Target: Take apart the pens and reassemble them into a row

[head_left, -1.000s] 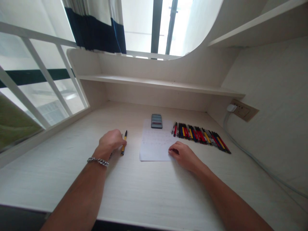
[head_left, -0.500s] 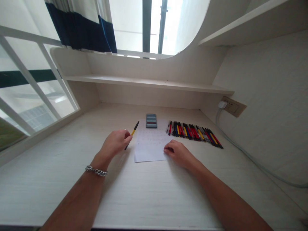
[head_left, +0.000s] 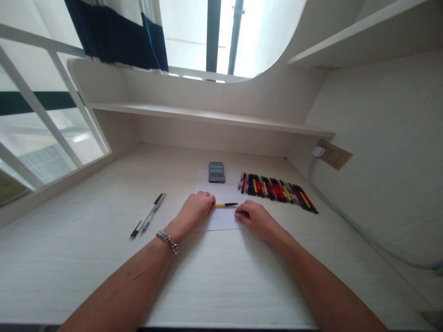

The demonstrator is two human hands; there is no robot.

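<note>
My left hand (head_left: 198,206) is closed on a yellow pen with a black end (head_left: 224,204), held level just above or on a white sheet of paper (head_left: 221,222). The pen's black end points right, close to the fingers of my right hand (head_left: 254,216). That hand rests at the paper's right edge, fingers curled in, with nothing visible in them. Left of my left hand, two slim pens, a black and white one (head_left: 147,216) and a clear one (head_left: 154,213), lie slantwise on the desk.
A row of pens in several colours (head_left: 277,190) lies right of the paper. At the paper's far end sits a small dark rectangular object (head_left: 216,172), its face blurred. A shelf (head_left: 207,115) runs behind the desk. A cable (head_left: 346,223) hangs from the wall socket (head_left: 334,154).
My left hand has moved right over the paper, turning the yellow pen from steep to nearly level. The two pens on the left now show. My right hand has stayed put.
</note>
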